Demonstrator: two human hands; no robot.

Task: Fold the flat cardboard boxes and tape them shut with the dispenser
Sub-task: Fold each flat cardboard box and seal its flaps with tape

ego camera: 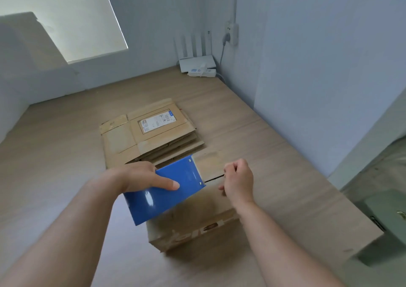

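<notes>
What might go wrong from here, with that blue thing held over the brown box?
1. The left hand grips the flat blue plastic tape dispenser tilted across the folded brown cardboard box; tape may run crooked off the dark seam.
2. The right hand curls at that seam's end, pinching something too thin to make out; if it is tape, it might slip or stick to fingers.
3. Neither hand plainly steadies the box; it may slide.

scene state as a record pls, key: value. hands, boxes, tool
left hand: grips the blue dispenser, thumb across its face
right hand: pinches what looks like the tape end, just beside the dispenser
folded box: upright under both hands, top flaps down
flat boxes: stacked behind the folded box
wooden surface: carries both
router: far corner
</notes>
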